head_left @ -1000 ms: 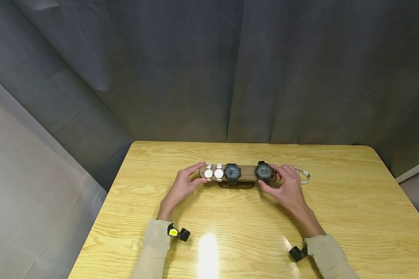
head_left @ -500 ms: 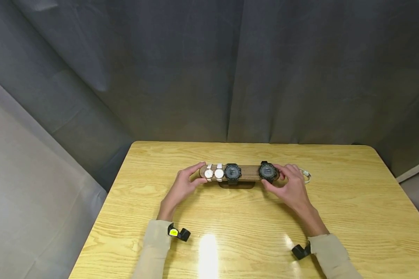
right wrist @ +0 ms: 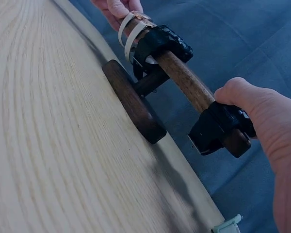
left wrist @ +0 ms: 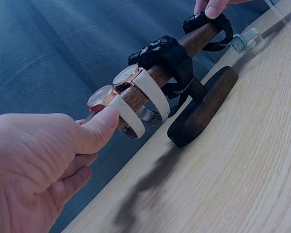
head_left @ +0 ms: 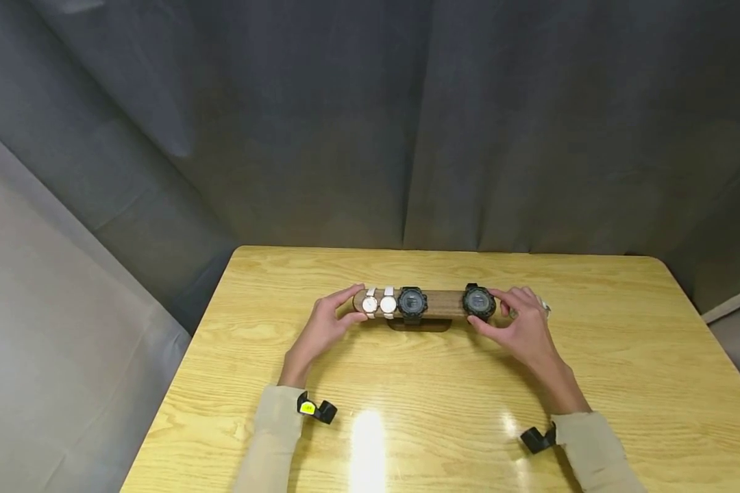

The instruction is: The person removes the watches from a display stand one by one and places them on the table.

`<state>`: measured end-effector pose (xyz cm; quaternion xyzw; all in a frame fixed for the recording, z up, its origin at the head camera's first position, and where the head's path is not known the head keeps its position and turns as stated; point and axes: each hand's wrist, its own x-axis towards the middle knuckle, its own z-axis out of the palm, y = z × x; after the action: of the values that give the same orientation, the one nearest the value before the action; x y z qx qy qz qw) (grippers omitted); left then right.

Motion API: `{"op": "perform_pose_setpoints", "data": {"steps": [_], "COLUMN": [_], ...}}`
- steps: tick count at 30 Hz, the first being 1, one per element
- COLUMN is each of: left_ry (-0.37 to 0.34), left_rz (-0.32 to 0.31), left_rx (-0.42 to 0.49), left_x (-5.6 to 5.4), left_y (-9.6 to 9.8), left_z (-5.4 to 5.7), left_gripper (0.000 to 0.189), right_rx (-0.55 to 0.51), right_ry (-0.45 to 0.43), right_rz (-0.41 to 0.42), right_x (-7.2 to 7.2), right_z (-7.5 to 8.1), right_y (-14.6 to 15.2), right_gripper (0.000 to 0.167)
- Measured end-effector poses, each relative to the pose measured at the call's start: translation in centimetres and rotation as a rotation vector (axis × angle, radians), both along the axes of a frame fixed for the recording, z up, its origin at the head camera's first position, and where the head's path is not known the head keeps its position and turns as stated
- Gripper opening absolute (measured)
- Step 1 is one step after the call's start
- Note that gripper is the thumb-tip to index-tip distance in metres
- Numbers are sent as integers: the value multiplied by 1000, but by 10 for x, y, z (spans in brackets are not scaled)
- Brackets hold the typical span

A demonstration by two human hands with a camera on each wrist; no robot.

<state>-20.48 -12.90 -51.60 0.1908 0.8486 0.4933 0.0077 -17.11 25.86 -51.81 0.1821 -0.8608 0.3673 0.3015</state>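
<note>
A dark wooden watch stand [head_left: 445, 303] stands on the table, its bar raised above an oval base [right wrist: 136, 104]. My left hand [head_left: 323, 329] pinches the bar's left end, the thumb beside the outer of two white-strapped watches [left wrist: 131, 116]. Right of those sits a black digital watch [head_left: 412, 301], looped round the bar. At the bar's right end, my right hand [head_left: 527, 335] grips a second black digital watch [head_left: 479, 301] between thumb and fingers. Its strap still encircles the bar, whose tip pokes out past it in the right wrist view.
A pale green square-faced watch [left wrist: 238, 43] lies on the wooden table [head_left: 432, 397] to the right, mostly hidden behind my right hand in the head view. Dark curtains [head_left: 321, 137] hang behind the table's far edge.
My right hand has slid the right black watch a little farther right along the bar, towards its end. My left hand and the stand have stayed put.
</note>
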Motion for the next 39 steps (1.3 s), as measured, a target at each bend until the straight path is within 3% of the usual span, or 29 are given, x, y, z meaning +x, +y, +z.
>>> {"op": "perform_pose_setpoints", "data": {"steps": [17,39], "left_ry": [-24,11], "left_rz": [9,1], "left_rx": [3,12], "left_x": [7,4], "left_y": [-3,3], "left_z": [-2,-1], "left_gripper": [62,62], "right_rx": [27,35], "right_ry": [-29,-79], "right_rz": [-5,-42], "right_x": [6,9], "right_z": [0,12], "right_y": [5,23], "right_gripper": [55,51]}}
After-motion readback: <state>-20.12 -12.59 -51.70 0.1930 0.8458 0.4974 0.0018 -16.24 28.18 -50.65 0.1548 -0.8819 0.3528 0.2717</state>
